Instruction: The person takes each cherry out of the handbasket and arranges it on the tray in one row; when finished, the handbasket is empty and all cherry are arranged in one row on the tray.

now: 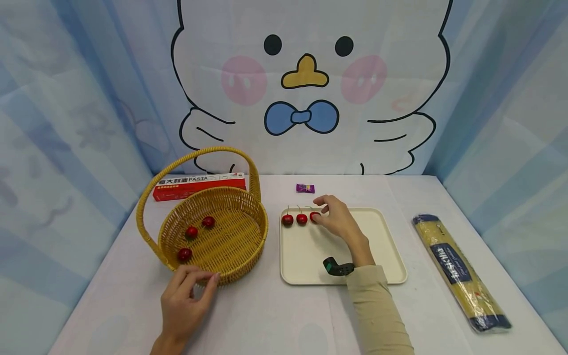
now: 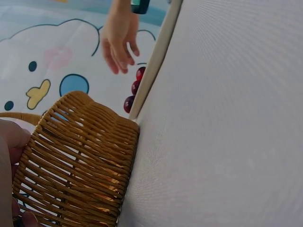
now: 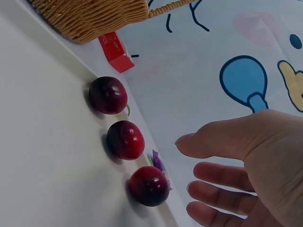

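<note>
My left hand [image 1: 184,301] grips the near rim of a yellow wicker basket [image 1: 232,241] with a tall handle. Three dark red cherries lie inside its left half, one of them a cherry [image 1: 184,254] close to the near rim. Over a cream tray [image 1: 306,261], my right hand [image 1: 339,219] hovers with fingers apart and holds nothing. Three cherries with stems line the tray's far left edge. The right wrist view shows the rightmost cherry [image 3: 149,186] apart from the fingers; in the head view my fingertips partly cover it.
Behind the basket lies a red pasta box [image 1: 199,186]. A small purple wrapped candy [image 1: 305,188] sits beyond the tray. To the right is a long clear pack of dry noodles [image 1: 461,273]. A printed curtain [image 1: 306,148] rises at the table's back edge.
</note>
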Demonstrator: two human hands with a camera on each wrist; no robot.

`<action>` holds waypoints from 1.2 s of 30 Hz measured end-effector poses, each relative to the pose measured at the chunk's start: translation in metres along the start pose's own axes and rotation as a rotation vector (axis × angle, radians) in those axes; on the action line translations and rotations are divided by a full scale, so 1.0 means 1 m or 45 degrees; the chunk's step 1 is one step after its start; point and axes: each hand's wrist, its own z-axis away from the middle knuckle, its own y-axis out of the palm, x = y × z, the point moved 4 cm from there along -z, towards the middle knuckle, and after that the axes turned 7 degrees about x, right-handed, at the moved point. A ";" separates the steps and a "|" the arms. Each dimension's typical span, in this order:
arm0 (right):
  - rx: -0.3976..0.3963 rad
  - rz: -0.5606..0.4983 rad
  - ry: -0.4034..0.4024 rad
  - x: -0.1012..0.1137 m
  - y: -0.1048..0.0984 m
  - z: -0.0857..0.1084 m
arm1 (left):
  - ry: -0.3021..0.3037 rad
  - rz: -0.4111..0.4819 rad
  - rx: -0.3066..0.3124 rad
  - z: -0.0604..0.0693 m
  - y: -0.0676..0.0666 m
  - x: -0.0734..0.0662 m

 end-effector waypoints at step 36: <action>0.070 0.017 -0.469 0.128 0.038 -0.014 | 0.034 0.005 -0.028 -0.001 0.000 -0.001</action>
